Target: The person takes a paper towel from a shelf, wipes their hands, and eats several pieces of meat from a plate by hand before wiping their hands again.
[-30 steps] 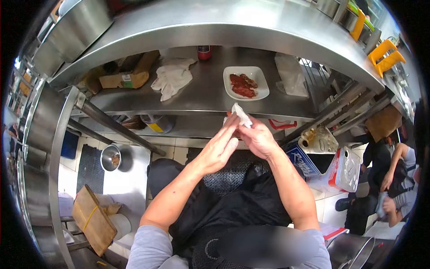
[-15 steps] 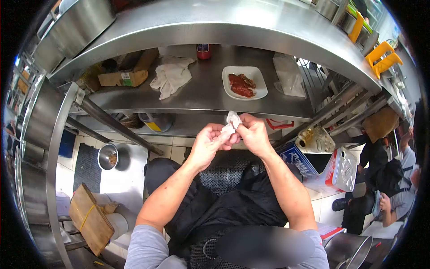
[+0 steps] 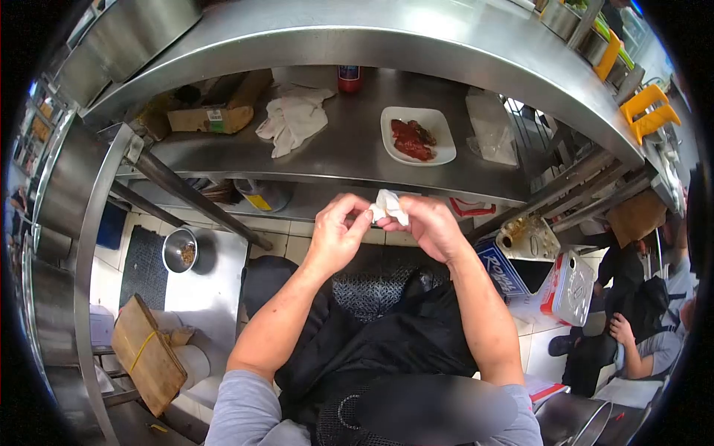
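A crumpled white tissue point(image 3: 388, 205) is between my two hands, in front of the lower steel shelf. My left hand point(image 3: 338, 232) has its thumb and fingers pinched together at the tissue's left edge. My right hand point(image 3: 433, 227) grips its right side, fingers curled around it; some fingertips are hidden behind the tissue. Beyond my hands, a white square dish point(image 3: 387, 147) holds dark red, sauced pieces of food point(image 3: 413, 140). A white cloth point(image 3: 296, 120) lies bunched on the same shelf, left of the dish.
A red bottle point(image 3: 349, 79), a cardboard box point(image 3: 216, 115) and a clear plastic bag point(image 3: 491, 134) share the shelf. A metal bowl point(image 3: 178, 250) stands low on the left. Metal tins point(image 3: 571, 290) are at the right, and another person point(image 3: 647, 320) is beyond them.
My hands have drawn slightly apart, and the tissue between them looks more spread. The whole view has shifted a little. The other person's hand has moved.
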{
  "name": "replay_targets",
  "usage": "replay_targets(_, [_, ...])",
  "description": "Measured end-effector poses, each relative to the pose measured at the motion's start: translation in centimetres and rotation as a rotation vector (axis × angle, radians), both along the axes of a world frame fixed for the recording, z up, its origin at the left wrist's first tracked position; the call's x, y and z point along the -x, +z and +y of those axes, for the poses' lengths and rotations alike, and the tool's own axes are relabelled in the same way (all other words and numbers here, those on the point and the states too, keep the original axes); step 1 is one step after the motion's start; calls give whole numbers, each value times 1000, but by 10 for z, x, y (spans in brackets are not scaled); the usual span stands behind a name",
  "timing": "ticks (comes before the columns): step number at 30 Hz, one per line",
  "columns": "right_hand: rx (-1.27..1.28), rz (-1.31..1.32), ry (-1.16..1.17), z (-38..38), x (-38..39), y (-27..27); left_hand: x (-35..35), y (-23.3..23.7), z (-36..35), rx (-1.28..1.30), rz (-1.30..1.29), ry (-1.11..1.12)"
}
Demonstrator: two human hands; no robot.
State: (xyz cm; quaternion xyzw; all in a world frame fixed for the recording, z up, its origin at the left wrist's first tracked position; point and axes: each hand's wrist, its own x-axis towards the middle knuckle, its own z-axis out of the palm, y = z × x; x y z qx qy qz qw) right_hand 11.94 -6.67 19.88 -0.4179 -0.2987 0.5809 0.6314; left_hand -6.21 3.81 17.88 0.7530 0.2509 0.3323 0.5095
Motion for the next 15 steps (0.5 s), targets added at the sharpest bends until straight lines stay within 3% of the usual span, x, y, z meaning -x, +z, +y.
replay_targets(1, [-47, -217, -53, 0, 5, -5, 1, 2, -2, 0, 0, -1])
replay_targets(4, [-44, -304, -83, 2, 10, -1, 0, 7, -5, 58, -44, -42])
replay_targets(6, [-51, -326, -109, 1, 9, 5, -1, 3, -3, 295, -219, -104])
replay_targets(8, [88, -532, -135, -1, 8, 14, 0, 3, -2, 327, -252, -127])
replay_targets(12, [66, -498, -140, -5, 9, 18, 2, 4, -1, 485, -419, -175])
replay_targets(14, [-110, -234, -172, -5, 14, 15, 3, 10, -1, 546, -489, -203])
replay_targets(15, [-109, -235, -167, -7, 16, 16, 5, 14, -1, 560, -533, -209])
